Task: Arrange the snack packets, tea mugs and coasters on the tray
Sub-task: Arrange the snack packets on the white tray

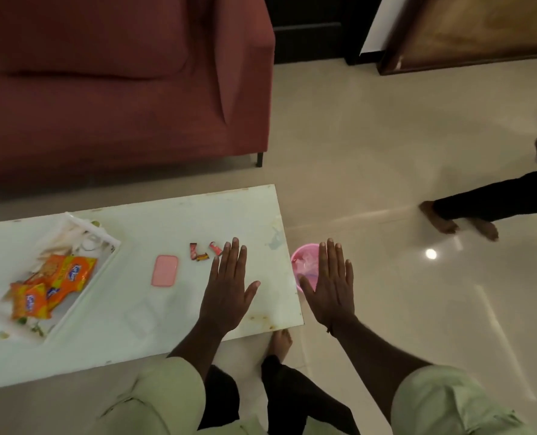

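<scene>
While both hands (279,287) spread flat and empty, orange snack packets (53,284) lie lengthwise along the tray (103,255).

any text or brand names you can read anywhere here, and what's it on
Nothing reads for certain.
Orange snack packets in the white tray: each has a blue oval logo, letters too blurred to make out.
Small red wrappers on the table: print too small to read.
Pink case: no text visible.
</scene>
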